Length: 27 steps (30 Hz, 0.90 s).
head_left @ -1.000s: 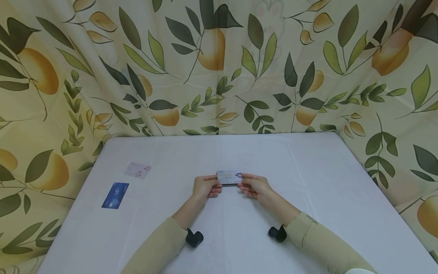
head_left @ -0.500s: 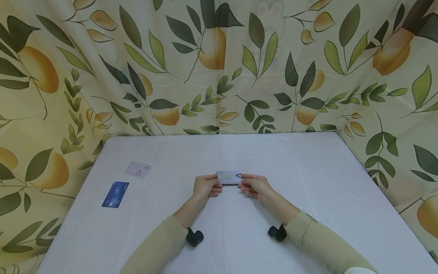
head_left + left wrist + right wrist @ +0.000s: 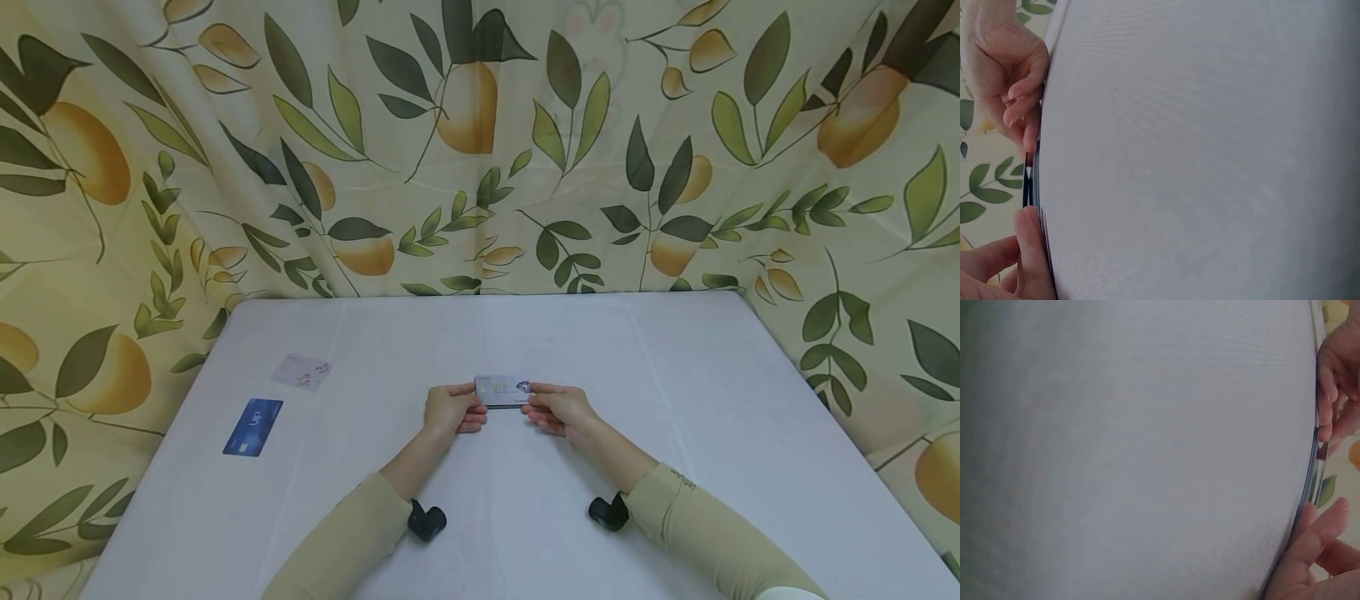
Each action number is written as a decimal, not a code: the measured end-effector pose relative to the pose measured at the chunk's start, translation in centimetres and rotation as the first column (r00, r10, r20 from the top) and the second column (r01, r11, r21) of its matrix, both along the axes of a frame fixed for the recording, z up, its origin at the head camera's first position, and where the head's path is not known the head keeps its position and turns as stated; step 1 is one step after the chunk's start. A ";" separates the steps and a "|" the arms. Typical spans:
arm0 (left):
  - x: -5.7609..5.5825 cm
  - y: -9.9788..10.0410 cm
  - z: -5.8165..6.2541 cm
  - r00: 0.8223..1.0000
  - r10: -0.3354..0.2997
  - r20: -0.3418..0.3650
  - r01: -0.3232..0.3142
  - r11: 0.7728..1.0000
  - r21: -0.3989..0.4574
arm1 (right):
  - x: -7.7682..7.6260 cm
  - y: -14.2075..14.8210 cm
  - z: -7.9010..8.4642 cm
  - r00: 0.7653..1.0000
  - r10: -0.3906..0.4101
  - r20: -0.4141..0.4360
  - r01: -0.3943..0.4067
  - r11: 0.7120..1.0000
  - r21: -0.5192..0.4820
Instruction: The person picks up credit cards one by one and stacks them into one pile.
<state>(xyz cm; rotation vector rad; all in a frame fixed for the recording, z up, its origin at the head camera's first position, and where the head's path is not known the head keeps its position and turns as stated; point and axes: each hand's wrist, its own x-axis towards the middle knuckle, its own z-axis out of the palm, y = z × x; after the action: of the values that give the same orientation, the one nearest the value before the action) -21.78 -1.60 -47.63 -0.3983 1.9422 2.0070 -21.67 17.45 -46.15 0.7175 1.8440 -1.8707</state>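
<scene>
At the middle of the table, a pale blue card (image 3: 502,390) with yellowish print and a dark emblem at its right end lies level between both hands. A dark edge shows just beneath it; whether that is a stack of cards or a holder I cannot tell. My left hand (image 3: 453,409) pinches the card's left end, and my right hand (image 3: 558,407) pinches its right end. In the left wrist view, thin dark layers (image 3: 1030,184) run between the fingertips, close to the table.
On the left of the white-covered table (image 3: 637,358) lie a blue VIP card (image 3: 252,427) and, behind it, a pale pinkish card (image 3: 302,372). A patterned curtain (image 3: 480,192) hangs along the back edge. Black wrist cameras sit under both sleeves.
</scene>
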 end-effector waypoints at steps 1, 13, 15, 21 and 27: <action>0.0 0.0 0.0 1.000 0.000 0.001 0.000 1.000 0.000 | 0.0 0.0 0.0 1.000 0.000 -0.001 0.000 1.000 0.001; -0.1 -0.1 -0.2 1.000 0.004 0.008 -0.004 1.000 0.011 | 0.1 0.0 0.0 1.000 0.006 -0.008 -0.006 1.000 -0.003; 0.0 -0.1 -0.3 1.000 0.006 0.006 -0.006 1.000 0.014 | 0.1 0.0 -0.1 1.000 0.004 -0.008 -0.004 1.000 -0.001; 0.1 -0.1 -0.3 1.000 0.010 -0.009 -0.010 1.000 0.012 | 0.1 -0.1 -0.1 1.000 0.000 0.000 0.000 1.000 0.014; 0.1 0.0 -0.3 1.000 0.015 -0.010 -0.016 1.000 -0.007 | 0.2 -0.1 -0.4 1.000 0.011 -0.023 -0.011 1.000 0.020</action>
<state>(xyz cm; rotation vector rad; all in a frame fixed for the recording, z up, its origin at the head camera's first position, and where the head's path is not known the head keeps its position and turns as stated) -21.72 -1.64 -47.90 -0.4074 1.9584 2.0157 -21.49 17.39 -46.52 0.6940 1.8798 -1.8630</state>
